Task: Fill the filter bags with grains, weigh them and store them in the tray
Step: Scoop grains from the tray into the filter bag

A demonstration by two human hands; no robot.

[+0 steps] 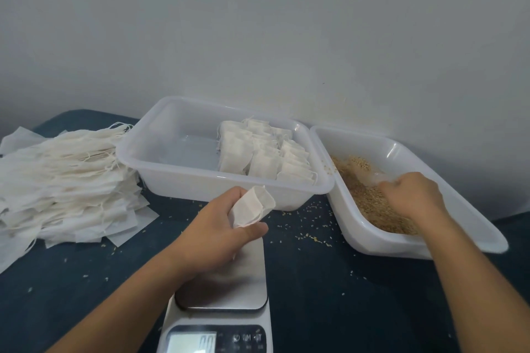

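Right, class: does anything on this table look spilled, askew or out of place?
Yes. Loose grains lie scattered on the dark table between the scale and the grain tray. That tray sits tilted, one edge propped on the storage tray's rim.

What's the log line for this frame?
left hand: holds bag open | right hand: in grains | scale: bare | stage: filling

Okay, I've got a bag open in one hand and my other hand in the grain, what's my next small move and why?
Probably bring a pinch of grains from the right hand over to the filter bag. The left hand holds the bag mouth open above the scale, whose platform carries nothing yet.
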